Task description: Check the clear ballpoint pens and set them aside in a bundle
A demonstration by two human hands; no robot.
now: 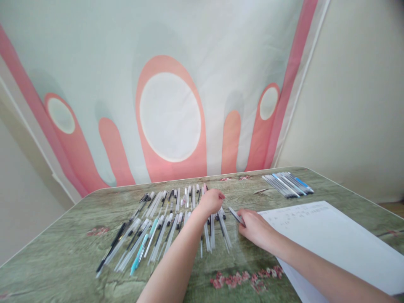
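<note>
Two rows of pens, caps and clear pen barrels (pixel 164 235) lie on the wood-patterned table (pixel 78 244). My left hand (pixel 212 202) is over the right end of the back row, fingers bent together; what they hold, if anything, is hidden. To its right, my right hand (pixel 252 225) is closed on a slim grey pen (pixel 235 215), whose tip points up and left. Among the front row lies a turquoise pen (pixel 139 255).
White paper (pixel 334 244) with faint writing lies under my right forearm. A bundle of pens (pixel 288 184), some blue, is at the back right. Behind the table hangs a pink and pale green cloth (pixel 170 118).
</note>
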